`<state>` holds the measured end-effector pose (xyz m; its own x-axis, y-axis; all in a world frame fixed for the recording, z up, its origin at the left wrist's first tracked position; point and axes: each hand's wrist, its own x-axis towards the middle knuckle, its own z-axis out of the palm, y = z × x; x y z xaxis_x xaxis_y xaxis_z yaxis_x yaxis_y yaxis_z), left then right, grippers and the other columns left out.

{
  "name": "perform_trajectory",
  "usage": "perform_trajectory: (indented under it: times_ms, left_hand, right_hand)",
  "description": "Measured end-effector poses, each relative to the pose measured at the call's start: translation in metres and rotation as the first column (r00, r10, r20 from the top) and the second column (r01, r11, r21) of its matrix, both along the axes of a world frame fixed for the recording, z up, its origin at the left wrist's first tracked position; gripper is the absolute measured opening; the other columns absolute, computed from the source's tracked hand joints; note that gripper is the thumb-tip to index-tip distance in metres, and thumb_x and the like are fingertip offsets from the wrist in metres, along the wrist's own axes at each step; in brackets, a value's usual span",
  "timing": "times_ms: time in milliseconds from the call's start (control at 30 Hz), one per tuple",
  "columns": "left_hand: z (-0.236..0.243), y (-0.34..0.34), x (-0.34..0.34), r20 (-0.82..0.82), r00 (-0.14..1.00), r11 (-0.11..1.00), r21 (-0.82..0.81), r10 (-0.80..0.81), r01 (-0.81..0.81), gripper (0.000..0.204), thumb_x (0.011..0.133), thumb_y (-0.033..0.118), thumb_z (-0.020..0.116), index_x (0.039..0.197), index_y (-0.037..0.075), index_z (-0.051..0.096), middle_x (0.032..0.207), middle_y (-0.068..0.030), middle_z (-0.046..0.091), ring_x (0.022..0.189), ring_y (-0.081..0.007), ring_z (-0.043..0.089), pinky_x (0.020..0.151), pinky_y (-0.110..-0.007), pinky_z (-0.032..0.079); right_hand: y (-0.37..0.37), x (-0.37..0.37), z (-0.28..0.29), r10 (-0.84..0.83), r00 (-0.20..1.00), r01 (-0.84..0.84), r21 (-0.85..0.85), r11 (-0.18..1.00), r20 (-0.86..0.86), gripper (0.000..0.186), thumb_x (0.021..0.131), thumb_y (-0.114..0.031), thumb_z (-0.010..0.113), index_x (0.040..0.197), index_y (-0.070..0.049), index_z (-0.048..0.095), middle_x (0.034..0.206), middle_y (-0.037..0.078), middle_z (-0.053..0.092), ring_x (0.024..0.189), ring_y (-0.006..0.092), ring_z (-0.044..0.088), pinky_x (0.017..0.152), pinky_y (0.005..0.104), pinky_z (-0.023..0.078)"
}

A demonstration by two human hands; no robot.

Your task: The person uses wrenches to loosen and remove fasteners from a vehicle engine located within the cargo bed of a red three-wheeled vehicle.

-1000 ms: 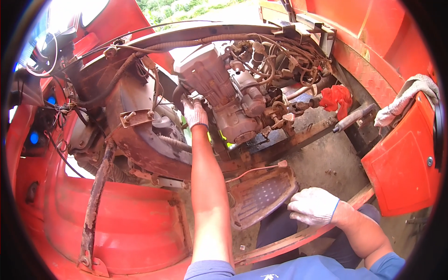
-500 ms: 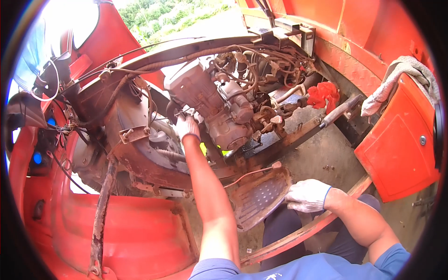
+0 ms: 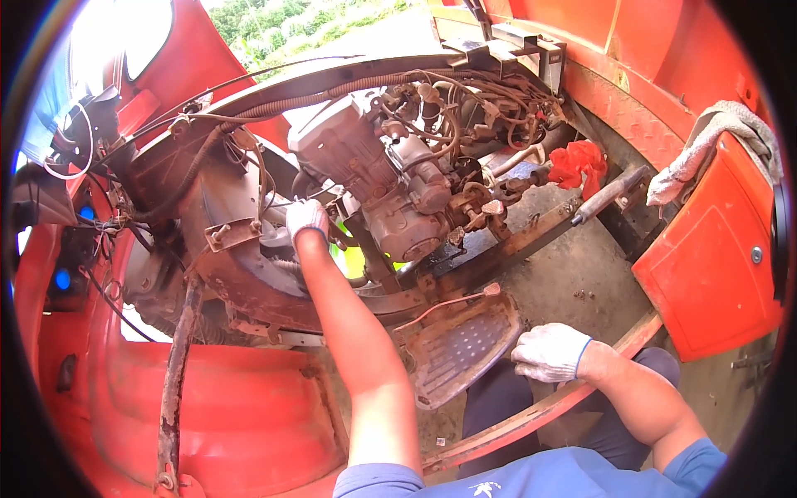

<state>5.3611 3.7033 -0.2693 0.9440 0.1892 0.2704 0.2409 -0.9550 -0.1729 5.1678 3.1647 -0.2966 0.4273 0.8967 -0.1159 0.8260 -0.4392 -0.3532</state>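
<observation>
My left hand (image 3: pixel 306 217), in a white knit glove, reaches into the frame just left of the brown, dirty engine (image 3: pixel 357 166). Its fingers are closed. A thin, light metallic piece shows by the fingertips, too small to make out. The curved metal frame (image 3: pixel 241 266) lies to its left. My right hand (image 3: pixel 550 352), also gloved, is held over my knee beside the perforated footrest plate (image 3: pixel 465 357). Its fingers are curled in, and whatever they may hold is hidden.
A rusty bar (image 3: pixel 178 382) slants up at the left, and a red rail (image 3: pixel 531 415) crosses my legs. A grey cloth (image 3: pixel 714 137) drapes over a red panel (image 3: pixel 706 257) at right. A red rag (image 3: pixel 579 164) lies behind the engine. Cables (image 3: pixel 274 106) run along the top frame.
My left hand has shifted left, away from the engine block. More of a bright yellow-green patch shows in the gap beneath. My right hand has stayed nearly still.
</observation>
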Motion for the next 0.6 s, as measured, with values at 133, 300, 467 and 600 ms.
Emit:
perform_trajectory:
  times_ms: [133,300,467,600]
  left_hand:
    - [0.004,-0.118,0.016,0.308,0.921,0.468,-0.867,0.237,0.169,0.034,0.09,0.023,0.051,0.102,-0.005,0.067,0.094,-0.0292,0.069,0.091,-0.0428,0.067,0.081,-0.048,0.051]
    - [-0.032,-0.077,0.014,0.368,0.871,0.754,-0.657,0.326,-0.005,0.06,0.097,0.023,0.046,0.151,0.0,0.04,0.124,-0.0326,0.062,0.112,-0.0408,0.064,0.096,-0.046,0.051]
    - [-0.019,-0.135,0.004,0.303,0.836,0.674,-0.731,0.457,-0.104,0.06,0.1,0.03,0.048,0.154,0.007,0.038,0.128,-0.0315,0.063,0.117,-0.0472,0.061,0.103,-0.051,0.047]
    - [-0.031,-0.133,0.01,0.42,0.788,0.692,-0.721,0.45,-0.011,0.056,0.1,0.029,0.049,0.15,0.005,0.045,0.129,-0.0291,0.064,0.117,-0.0443,0.063,0.101,-0.049,0.047]
  right_hand:
    - [-0.017,0.005,0.001,-0.07,0.997,0.07,-0.006,0.998,-0.011,0.023,0.095,-0.031,0.061,0.094,-0.008,0.067,0.093,0.014,0.068,0.091,0.0341,0.068,0.081,0.0459,0.054]
    - [0.001,0.0,0.0,0.008,1.0,-0.008,-0.005,1.0,-0.016,0.023,0.095,-0.03,0.061,0.094,-0.008,0.067,0.093,0.014,0.068,0.09,0.0339,0.068,0.081,0.0458,0.055]
    - [-0.004,0.001,-0.008,-0.005,0.999,0.004,-0.012,1.0,-0.032,0.023,0.095,-0.031,0.062,0.094,-0.008,0.068,0.093,0.014,0.068,0.09,0.0338,0.068,0.082,0.0463,0.054]
    - [0.003,0.002,-0.013,0.03,0.998,-0.031,-0.018,0.999,-0.056,0.023,0.095,-0.031,0.062,0.095,-0.008,0.068,0.092,0.014,0.068,0.091,0.0342,0.068,0.082,0.0465,0.054]
